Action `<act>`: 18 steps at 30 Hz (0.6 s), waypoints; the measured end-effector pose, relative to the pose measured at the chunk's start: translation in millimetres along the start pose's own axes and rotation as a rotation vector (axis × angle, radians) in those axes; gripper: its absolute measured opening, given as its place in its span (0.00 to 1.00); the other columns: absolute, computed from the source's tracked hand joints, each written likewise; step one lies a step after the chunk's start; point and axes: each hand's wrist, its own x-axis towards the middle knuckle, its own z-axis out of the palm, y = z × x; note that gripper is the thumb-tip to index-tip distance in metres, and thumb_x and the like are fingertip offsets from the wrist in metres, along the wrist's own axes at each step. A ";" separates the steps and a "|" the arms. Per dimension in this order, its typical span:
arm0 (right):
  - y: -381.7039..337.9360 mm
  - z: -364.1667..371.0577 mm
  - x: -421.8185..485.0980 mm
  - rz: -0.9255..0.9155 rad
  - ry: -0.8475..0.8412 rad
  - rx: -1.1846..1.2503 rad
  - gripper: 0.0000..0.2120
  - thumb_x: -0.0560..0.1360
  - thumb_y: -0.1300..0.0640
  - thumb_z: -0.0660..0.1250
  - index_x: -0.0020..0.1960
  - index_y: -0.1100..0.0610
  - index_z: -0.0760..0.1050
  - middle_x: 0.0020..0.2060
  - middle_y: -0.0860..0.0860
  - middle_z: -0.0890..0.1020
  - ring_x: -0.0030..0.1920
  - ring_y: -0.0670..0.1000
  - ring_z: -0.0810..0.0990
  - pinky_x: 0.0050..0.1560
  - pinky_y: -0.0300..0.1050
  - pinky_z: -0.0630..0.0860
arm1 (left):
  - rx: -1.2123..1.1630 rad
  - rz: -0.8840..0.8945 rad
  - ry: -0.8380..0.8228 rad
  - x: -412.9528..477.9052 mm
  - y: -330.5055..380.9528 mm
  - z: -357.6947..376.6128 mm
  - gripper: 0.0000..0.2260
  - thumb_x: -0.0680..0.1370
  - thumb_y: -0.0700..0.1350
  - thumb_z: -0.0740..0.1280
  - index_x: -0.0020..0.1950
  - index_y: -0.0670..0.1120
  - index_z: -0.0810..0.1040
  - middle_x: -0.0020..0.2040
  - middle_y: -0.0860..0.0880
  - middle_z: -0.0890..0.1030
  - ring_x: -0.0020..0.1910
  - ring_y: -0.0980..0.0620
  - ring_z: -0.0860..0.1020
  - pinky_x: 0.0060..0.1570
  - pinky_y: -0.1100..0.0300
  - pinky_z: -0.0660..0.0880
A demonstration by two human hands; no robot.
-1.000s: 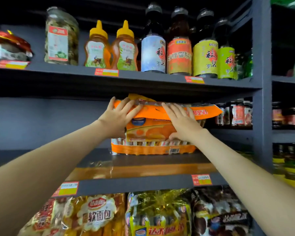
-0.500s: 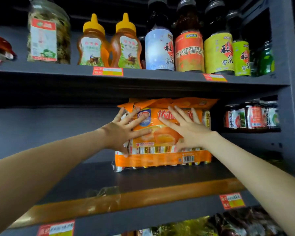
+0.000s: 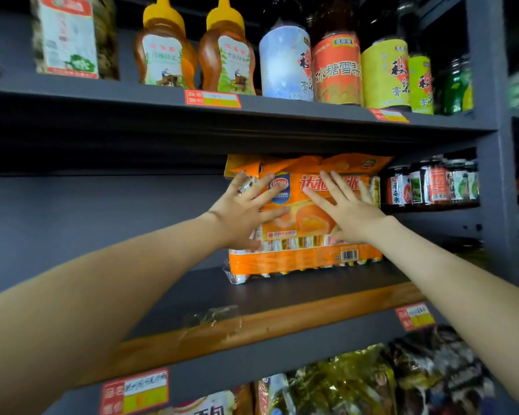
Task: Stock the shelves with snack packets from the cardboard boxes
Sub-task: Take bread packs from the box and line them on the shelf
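Snack packet seated on the middle shelf

The orange snack packet [image 3: 306, 217] stands on the shelf [image 3: 282, 292]; left hand [image 3: 240, 211] and right hand [image 3: 351, 214] press it with flat, spread fingers, gripping nothing. Much shelf remains unfilled.

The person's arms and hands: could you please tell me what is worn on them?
Nothing worn shows: the left hand and right hand are ungloved; the left forearm and right forearm are bare, with no sleeve, watch or bracelet in view.
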 end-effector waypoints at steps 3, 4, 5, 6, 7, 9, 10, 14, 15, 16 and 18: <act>-18.1 -14.0 -18.9 0.005 0.018 0.069 0.49 0.76 0.54 0.68 0.75 0.41 0.30 0.75 0.49 0.31 0.75 0.53 0.30 0.74 0.64 0.44 | -0.152 -0.087 0.049 -11.1 5.6 -14.4 0.31 0.79 0.64 0.53 0.79 0.57 0.46 0.79 0.45 0.41 0.77 0.42 0.36 0.71 0.37 0.37; -25.4 -22.3 -26.4 0.018 0.032 0.146 0.46 0.76 0.53 0.68 0.77 0.42 0.35 0.77 0.48 0.36 0.76 0.53 0.35 0.73 0.63 0.49 | -0.195 -0.114 0.058 -17.3 5.2 -21.2 0.30 0.80 0.63 0.53 0.79 0.56 0.48 0.79 0.45 0.44 0.77 0.42 0.38 0.72 0.38 0.38; -33.7 -30.8 -33.6 0.030 0.048 0.213 0.42 0.77 0.52 0.67 0.78 0.44 0.41 0.78 0.49 0.42 0.77 0.54 0.41 0.72 0.61 0.55 | -0.229 -0.147 0.048 -24.1 4.3 -29.7 0.29 0.80 0.62 0.54 0.79 0.56 0.50 0.79 0.44 0.47 0.78 0.42 0.41 0.73 0.40 0.38; -42.7 -40.3 -41.5 0.029 0.069 0.263 0.37 0.78 0.52 0.66 0.78 0.46 0.46 0.78 0.49 0.48 0.77 0.54 0.46 0.70 0.58 0.60 | -0.281 -0.192 0.029 -31.7 3.5 -38.3 0.29 0.80 0.61 0.56 0.78 0.54 0.52 0.79 0.43 0.51 0.78 0.42 0.45 0.74 0.41 0.40; -51.5 -47.8 -48.3 0.019 0.092 0.301 0.33 0.78 0.52 0.65 0.78 0.48 0.51 0.77 0.50 0.53 0.76 0.53 0.51 0.68 0.55 0.64 | -0.342 -0.227 0.000 -40.1 4.2 -46.4 0.28 0.80 0.60 0.56 0.78 0.53 0.54 0.78 0.43 0.56 0.77 0.43 0.49 0.74 0.42 0.42; -69.7 -63.2 -63.9 -0.019 0.129 0.397 0.27 0.79 0.53 0.64 0.76 0.51 0.58 0.73 0.50 0.64 0.73 0.52 0.60 0.65 0.52 0.68 | -0.450 -0.306 -0.040 -62.8 10.5 -66.7 0.28 0.80 0.60 0.57 0.76 0.51 0.58 0.75 0.42 0.63 0.75 0.42 0.57 0.74 0.44 0.49; -79.6 -70.8 -73.8 -0.039 0.149 0.456 0.25 0.79 0.53 0.64 0.74 0.51 0.62 0.70 0.50 0.68 0.70 0.53 0.65 0.64 0.53 0.70 | -0.486 -0.347 -0.039 -75.9 15.0 -77.6 0.27 0.79 0.60 0.58 0.76 0.50 0.60 0.73 0.42 0.65 0.73 0.42 0.61 0.73 0.45 0.53; -122.8 -94.2 -122.9 -0.142 0.257 0.665 0.17 0.78 0.58 0.64 0.66 0.54 0.72 0.62 0.53 0.76 0.62 0.56 0.74 0.58 0.56 0.73 | -0.590 -0.548 0.088 -143.7 40.3 -120.3 0.23 0.80 0.57 0.58 0.72 0.47 0.66 0.63 0.43 0.74 0.62 0.42 0.73 0.59 0.50 0.68; -135.6 -98.4 -137.2 -0.173 0.280 0.704 0.17 0.77 0.58 0.64 0.65 0.54 0.73 0.61 0.53 0.76 0.61 0.56 0.74 0.58 0.55 0.73 | -0.603 -0.591 0.112 -163.8 48.9 -127.8 0.22 0.80 0.55 0.58 0.70 0.47 0.67 0.61 0.43 0.75 0.60 0.41 0.74 0.56 0.50 0.69; -149.2 -102.5 -152.1 -0.203 0.294 0.743 0.16 0.77 0.58 0.64 0.65 0.55 0.73 0.61 0.53 0.77 0.61 0.56 0.75 0.58 0.55 0.73 | -0.607 -0.628 0.144 -184.4 58.1 -132.7 0.20 0.80 0.55 0.59 0.69 0.46 0.69 0.58 0.43 0.76 0.57 0.40 0.75 0.53 0.50 0.70; -177.5 -109.6 -182.7 -0.262 0.314 0.824 0.15 0.77 0.59 0.65 0.64 0.56 0.74 0.58 0.54 0.78 0.59 0.56 0.76 0.57 0.52 0.73 | -0.624 -0.672 0.181 -228.2 75.8 -140.2 0.20 0.77 0.53 0.59 0.63 0.43 0.74 0.51 0.41 0.79 0.49 0.38 0.78 0.46 0.49 0.72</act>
